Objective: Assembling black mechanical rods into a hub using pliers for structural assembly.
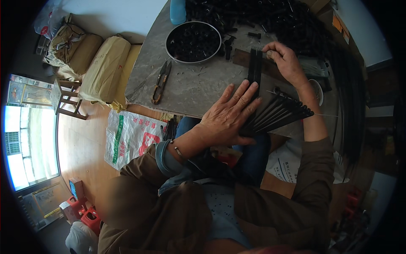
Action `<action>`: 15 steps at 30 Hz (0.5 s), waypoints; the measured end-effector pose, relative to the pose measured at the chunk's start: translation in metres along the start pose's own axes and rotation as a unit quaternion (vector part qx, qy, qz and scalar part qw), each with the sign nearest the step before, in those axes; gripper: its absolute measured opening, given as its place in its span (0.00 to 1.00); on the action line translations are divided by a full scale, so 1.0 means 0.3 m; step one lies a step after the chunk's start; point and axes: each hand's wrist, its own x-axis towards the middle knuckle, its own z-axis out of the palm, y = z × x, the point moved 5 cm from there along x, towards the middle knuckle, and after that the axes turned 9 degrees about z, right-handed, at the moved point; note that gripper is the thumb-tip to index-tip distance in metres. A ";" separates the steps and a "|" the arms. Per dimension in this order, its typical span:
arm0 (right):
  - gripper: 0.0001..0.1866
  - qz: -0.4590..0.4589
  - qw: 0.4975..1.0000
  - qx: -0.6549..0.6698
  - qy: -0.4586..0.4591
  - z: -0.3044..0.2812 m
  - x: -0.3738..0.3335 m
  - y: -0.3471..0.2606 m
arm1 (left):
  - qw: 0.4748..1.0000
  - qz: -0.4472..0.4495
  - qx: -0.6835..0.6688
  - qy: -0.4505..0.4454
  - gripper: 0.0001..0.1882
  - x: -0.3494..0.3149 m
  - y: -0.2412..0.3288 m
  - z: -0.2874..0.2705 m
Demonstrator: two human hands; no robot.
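Observation:
My left hand (232, 108) lies flat with fingers stretched over a row of thin black slats (255, 65) that look like folding-fan ribs. Their narrow tips point away from me, past the table edge side. At those tips my right hand (284, 59) is closed in a pinch, thumb against forefinger; what sits between them is too small to make out. Beside my left hand, more black slats (281, 112) spread like a fan toward the right, their rounded ends near my right forearm. A thin pale thread runs rightward from these ends.
On the grey table (190, 86) are a bowl of small black parts (193, 42), scissors (161, 84), a blue bottle (178, 12) and a dark flat bar (241, 58). Black pieces (270, 19) heap at the back. Long black strands (351, 106) hang right. Wrapped bundles (105, 70) stand left.

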 end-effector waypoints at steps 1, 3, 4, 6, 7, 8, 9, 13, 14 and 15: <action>0.08 0.000 1.000 0.000 -0.001 0.000 0.003 0.006 | 1.000 -0.001 0.000 0.000 0.52 0.001 0.001 0.000; 0.08 0.017 1.000 0.000 -0.007 0.002 0.012 0.012 | 1.000 -0.004 -0.006 0.005 0.53 -0.003 -0.001 -0.004; 0.08 0.016 1.000 -0.001 -0.008 0.000 0.011 0.009 | 1.000 -0.005 -0.007 0.006 0.53 -0.005 -0.002 -0.003; 0.07 -0.003 1.000 -0.018 -0.015 -0.007 0.005 -0.013 | 1.000 0.001 -0.010 0.010 0.53 -0.003 -0.002 0.004; 0.07 -0.003 1.000 -0.017 -0.016 -0.011 0.011 -0.010 | 1.000 0.000 -0.010 0.010 0.53 -0.002 -0.003 0.005; 0.07 -0.008 0.999 -0.023 -0.027 -0.014 0.021 -0.011 | 1.000 0.002 -0.010 0.011 0.52 -0.003 -0.002 0.002; 0.07 -0.013 0.999 -0.030 -0.037 -0.013 0.028 -0.013 | 1.000 0.003 -0.009 0.013 0.52 -0.004 -0.002 0.000; 0.08 -0.034 0.999 -0.004 -0.017 0.004 0.036 -0.006 | 1.000 -0.001 -0.009 0.014 0.52 -0.004 -0.007 0.000; 0.09 -0.042 0.999 -0.009 -0.015 0.005 0.032 -0.002 | 1.000 0.000 -0.010 0.016 0.52 -0.004 -0.006 0.001; 0.10 -0.051 0.999 -0.014 -0.012 0.002 0.029 0.000 | 1.000 0.001 -0.011 0.018 0.52 -0.004 -0.005 0.002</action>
